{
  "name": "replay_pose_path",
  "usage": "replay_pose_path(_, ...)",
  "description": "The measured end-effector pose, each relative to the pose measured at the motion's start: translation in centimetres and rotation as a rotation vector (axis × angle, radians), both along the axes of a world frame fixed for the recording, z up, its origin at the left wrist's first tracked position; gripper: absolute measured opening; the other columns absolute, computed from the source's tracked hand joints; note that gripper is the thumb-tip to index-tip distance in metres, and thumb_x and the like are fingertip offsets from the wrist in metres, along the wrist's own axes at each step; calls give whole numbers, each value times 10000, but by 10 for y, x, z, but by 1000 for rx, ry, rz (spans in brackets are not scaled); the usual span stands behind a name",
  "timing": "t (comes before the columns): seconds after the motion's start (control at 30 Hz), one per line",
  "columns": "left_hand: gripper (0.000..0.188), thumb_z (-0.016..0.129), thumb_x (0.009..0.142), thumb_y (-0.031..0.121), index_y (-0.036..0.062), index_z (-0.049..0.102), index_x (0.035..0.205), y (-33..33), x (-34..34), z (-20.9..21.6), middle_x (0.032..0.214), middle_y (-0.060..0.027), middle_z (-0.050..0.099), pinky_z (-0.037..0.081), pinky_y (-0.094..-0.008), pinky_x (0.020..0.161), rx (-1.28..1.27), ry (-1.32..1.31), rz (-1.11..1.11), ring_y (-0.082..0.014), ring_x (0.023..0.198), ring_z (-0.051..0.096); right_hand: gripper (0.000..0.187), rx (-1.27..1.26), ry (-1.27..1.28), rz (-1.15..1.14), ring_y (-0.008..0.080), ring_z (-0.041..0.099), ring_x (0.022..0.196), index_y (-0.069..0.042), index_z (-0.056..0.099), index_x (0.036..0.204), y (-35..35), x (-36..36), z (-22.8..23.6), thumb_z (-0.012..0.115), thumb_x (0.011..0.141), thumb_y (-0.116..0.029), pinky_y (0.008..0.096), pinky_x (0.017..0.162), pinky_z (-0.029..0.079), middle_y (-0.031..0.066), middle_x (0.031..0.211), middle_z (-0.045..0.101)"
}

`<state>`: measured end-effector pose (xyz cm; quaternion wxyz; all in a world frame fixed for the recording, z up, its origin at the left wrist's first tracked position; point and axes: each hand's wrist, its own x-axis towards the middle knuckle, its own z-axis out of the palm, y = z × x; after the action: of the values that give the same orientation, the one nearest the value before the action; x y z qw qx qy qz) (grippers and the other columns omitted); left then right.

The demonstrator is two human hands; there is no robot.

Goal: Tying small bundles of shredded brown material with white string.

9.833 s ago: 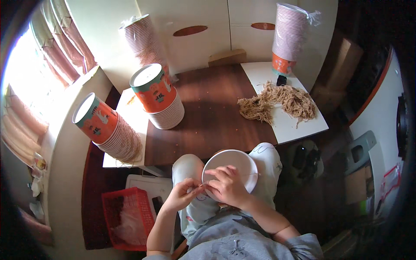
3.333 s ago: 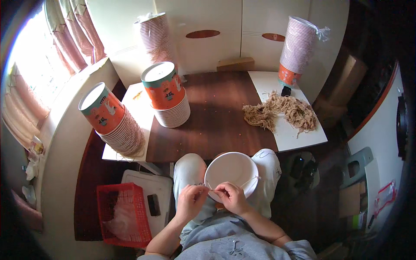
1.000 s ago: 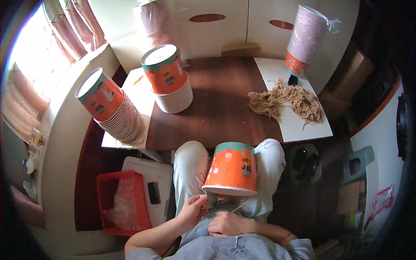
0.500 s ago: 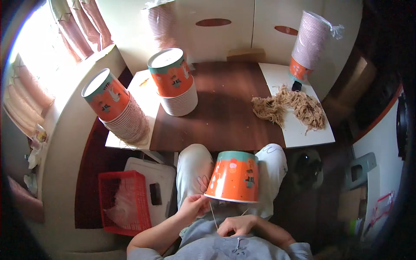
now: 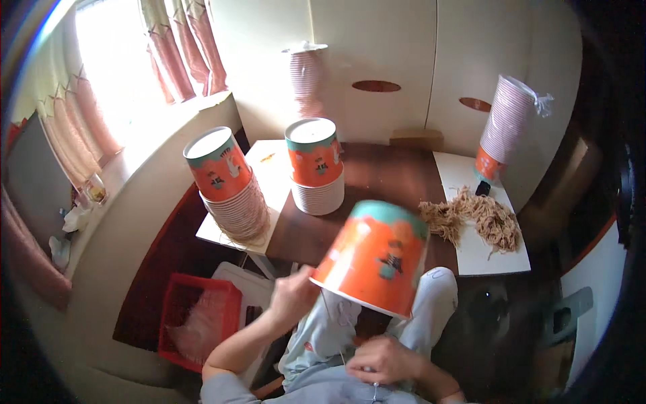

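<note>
An orange paper bucket point(image 5: 373, 259) with a teal band and printed figures is upside down and tilted above my knees. My left hand point(image 5: 294, 296) is closed on its rim at the lower left. Below the bucket, over my lap, my right hand point(image 5: 383, 358) is curled closed. A thin string point(image 5: 343, 353) runs from the rim near my left fingers down to my right hand, which appears to grip it. The inside of the bucket is hidden.
On the table point(image 5: 377, 172) stand two stacks of upturned buckets, a left stack point(image 5: 232, 182) and a middle stack point(image 5: 315, 161). Wrapped stacks stand at the back point(image 5: 306, 81) and right point(image 5: 503, 121). A tangled tan string pile point(image 5: 481, 219) lies right. A red basket point(image 5: 235, 303) sits low left.
The bucket has risen toward me and tilted, with my left hand moving up alongside it. My right hand has shifted slightly right. The whole view has shifted too.
</note>
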<state>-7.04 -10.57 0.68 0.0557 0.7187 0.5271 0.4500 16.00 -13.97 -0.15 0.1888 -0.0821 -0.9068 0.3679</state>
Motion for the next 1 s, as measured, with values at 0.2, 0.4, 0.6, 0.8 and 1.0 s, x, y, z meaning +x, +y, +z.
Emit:
replay_pose_path(0.2, 79, 515, 753, 20, 38, 443, 724, 57, -115, 67, 585, -89, 434, 395, -311, 464, 617, 79, 433, -243, 513, 487, 320, 840, 98, -363, 152, 528, 713, -68, 586, 974, 66, -96, 37, 579, 665, -152, 333, 737, 394, 4, 709, 530)
replay_pose_path(0.4, 117, 538, 775, 81, 62, 423, 781, 112, -216, 103, 650, -128, 532, 421, -388, 499, 697, 260, 886, -323, 592, 549, 326, 968, 269, -326, 258, 521, 914, -10, 525, 964, 148, -231, 65, 560, 668, -141, 382, 921, 347, 111, 865, 537)
replay_pose_path(0.6, 147, 505, 803, 145, 78, 387, 860, 152, -290, 66, 711, -172, 562, 443, -449, 532, 389, 240, 1084, -380, 677, 571, 238, 853, 87, -366, 269, 517, 965, -25, 543, 886, 196, -301, 51, 543, 666, -120, 400, 897, 361, 113, 932, 554)
replay_pose_path(0.8, 175, 502, 831, 195, 42, 427, 867, 143, -316, -8, 779, -199, 591, 445, -424, 563, 280, 106, 884, -377, 749, 586, 368, 767, 72, -335, 289, 465, 1046, 18, 513, 1002, 196, -304, -12, 551, 663, -121, 391, 918, 355, 160, 1058, 505)
replay_pose_path(1.0, 306, 485, 804, 101, 39, 462, 1103, 127, -286, 17, 857, -267, 574, 457, -441, 662, 115, 127, 652, -383, 829, 571, 471, 591, -80, -239, 291, 466, 1017, 32, 450, 1055, 179, -308, -39, 589, 622, -91, 367, 884, 379, 149, 1029, 505)
